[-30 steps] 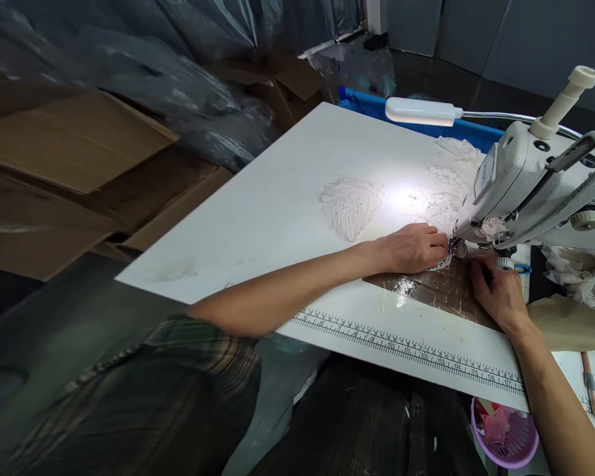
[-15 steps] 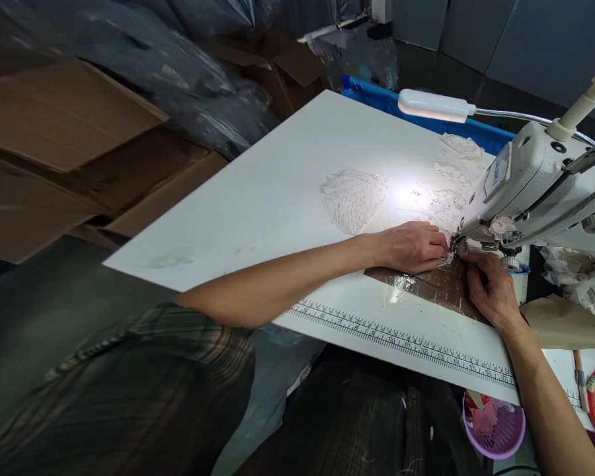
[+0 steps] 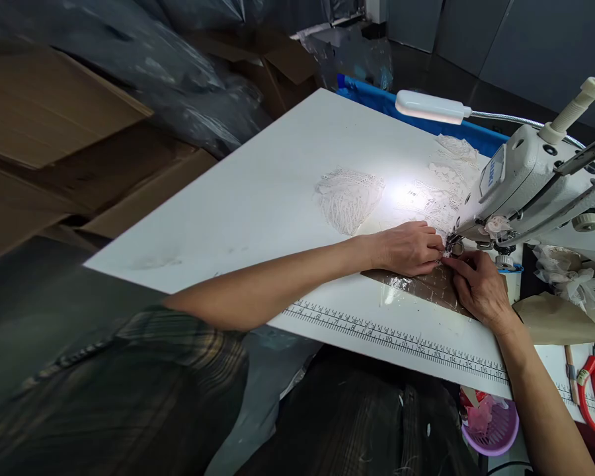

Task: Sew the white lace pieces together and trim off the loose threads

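Just left of the needle of the white sewing machine (image 3: 500,175), my left hand (image 3: 410,248) rests with curled fingers on a small piece of white lace (image 3: 445,255). My right hand (image 3: 480,284) comes in from the right, thumb and index finger meeting at the edge of that lace by the presser foot (image 3: 450,243). Most of the lace is hidden under my fingers and the foot. Both hands lie over a shiny brown sheet (image 3: 426,285) on the white table (image 3: 248,218). A fan-shaped lace piece (image 3: 350,200) lies flat beyond my left forearm.
More lace (image 3: 453,165) is heaped behind the needle, under a lit lamp (image 3: 431,107). A printed ruler (image 3: 401,337) runs along the front edge. Red-handled scissors (image 3: 592,396) and a brush (image 3: 572,373) lie at right. A purple basket (image 3: 496,430) sits below; cardboard boxes (image 3: 54,112) stand left.
My right hand has moved left, closer to my left hand, its fingertips now at the lace in front of the presser foot. My left hand has stayed nearly in place. The view has shifted slightly.
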A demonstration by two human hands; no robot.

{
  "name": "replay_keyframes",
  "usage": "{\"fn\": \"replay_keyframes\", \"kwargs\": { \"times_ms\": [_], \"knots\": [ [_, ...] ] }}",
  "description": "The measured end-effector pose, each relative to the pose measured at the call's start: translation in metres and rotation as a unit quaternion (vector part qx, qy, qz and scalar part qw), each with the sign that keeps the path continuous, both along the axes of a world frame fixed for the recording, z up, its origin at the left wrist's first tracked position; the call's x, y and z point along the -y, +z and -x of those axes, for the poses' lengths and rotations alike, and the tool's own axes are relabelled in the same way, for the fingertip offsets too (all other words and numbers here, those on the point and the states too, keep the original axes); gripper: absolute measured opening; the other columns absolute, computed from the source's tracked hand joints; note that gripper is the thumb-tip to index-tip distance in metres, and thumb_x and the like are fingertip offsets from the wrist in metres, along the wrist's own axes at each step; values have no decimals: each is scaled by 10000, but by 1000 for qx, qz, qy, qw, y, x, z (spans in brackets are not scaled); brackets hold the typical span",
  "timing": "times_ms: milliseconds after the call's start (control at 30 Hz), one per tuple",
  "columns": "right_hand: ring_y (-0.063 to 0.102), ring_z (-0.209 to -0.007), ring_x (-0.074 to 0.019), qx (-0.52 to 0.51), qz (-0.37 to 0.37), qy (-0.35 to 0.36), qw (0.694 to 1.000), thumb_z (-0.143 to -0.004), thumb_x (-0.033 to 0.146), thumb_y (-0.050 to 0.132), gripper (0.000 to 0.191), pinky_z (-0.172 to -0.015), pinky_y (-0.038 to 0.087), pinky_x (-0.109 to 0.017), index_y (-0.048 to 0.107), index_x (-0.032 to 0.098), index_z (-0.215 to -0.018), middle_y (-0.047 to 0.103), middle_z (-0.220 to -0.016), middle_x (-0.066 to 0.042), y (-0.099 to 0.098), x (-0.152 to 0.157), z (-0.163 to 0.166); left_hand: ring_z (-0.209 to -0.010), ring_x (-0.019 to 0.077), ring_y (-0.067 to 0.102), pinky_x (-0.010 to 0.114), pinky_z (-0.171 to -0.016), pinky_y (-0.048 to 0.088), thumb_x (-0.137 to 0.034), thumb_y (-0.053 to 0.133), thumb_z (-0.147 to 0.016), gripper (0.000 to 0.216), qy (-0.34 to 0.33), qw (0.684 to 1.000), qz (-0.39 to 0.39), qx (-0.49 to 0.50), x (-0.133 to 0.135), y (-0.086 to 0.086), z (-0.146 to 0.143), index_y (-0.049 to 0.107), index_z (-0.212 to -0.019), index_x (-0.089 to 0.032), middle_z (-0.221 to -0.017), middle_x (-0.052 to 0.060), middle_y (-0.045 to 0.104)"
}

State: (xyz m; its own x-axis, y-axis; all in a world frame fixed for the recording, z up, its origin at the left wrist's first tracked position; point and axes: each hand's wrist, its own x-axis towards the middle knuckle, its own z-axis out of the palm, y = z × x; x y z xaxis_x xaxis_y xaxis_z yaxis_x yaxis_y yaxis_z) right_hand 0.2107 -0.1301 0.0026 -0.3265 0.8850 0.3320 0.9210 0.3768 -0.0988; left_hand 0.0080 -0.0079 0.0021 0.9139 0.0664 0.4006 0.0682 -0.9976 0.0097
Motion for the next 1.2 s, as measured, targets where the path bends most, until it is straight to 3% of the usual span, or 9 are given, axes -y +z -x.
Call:
{"fn": "replay_keyframes", "kwargs": {
  "times_ms": [333,567,733,833,933,1067,1200],
  "knots": [
    [559,-812,-214,30,7,-39,999,-940,257,466,358,-628,507,-316,705,253,-1206,606,-1023,-107,0,4,11,-877,193,623,426,-975,386,-287,508,-942,238,11,1000,-4,-18,3,5,3,721,-870,-210,-1039,56,728],
    [542,-846,-234,82,13,-80,993,-909,232,478,386,-581,464,-297,651,269,-1253,597,-1035,-123,5,7,22,-909,221,611,418,-918,405,-329,505,-951,261,20,999,-10,-35,0,4,4,718,-918,-182,-1114,91,703],
    [542,-842,-249,106,-3,-112,988,-925,254,480,358,-630,448,-333,642,258,-1244,609,-1066,-145,2,8,27,-892,216,579,404,-896,386,-374,480,-970,301,40,998,-2,-49,0,5,5,715,-995,-187,-1169,91,680],
    [564,-893,-261,64,2,-110,992,-945,271,463,360,-717,477,-383,629,267,-1265,615,-1103,-143,1,9,25,-882,217,572,391,-854,377,-393,481,-973,318,53,997,5,-58,1,6,5,704,-1053,-181,-1164,95,678],
    [604,-899,-251,-41,27,-79,996,-979,323,421,340,-781,511,-415,663,251,-1207,632,-1077,-129,5,10,15,-877,221,569,390,-829,372,-398,480,-976,337,60,996,1,-64,1,7,5,695,-1098,-169,-1164,103,673],
    [654,-945,-257,-170,86,-79,979,-1005,451,373,413,-803,539,-398,707,211,-1046,685,-1015,-120,15,8,-8,-858,217,562,394,-830,372,-419,479,-971,372,60,996,-2,-69,-1,8,5,685,-1129,-152,-1166,112,661],
    [664,-841,-256,-214,125,-120,961,-1012,518,319,532,-736,537,-381,693,215,-786,704,-837,-100,15,-1,-23,-849,213,553,392,-835,369,-437,487,-968,375,65,996,5,-65,-2,9,4,682,-1122,-156,-1151,113,658]
  ]
}}
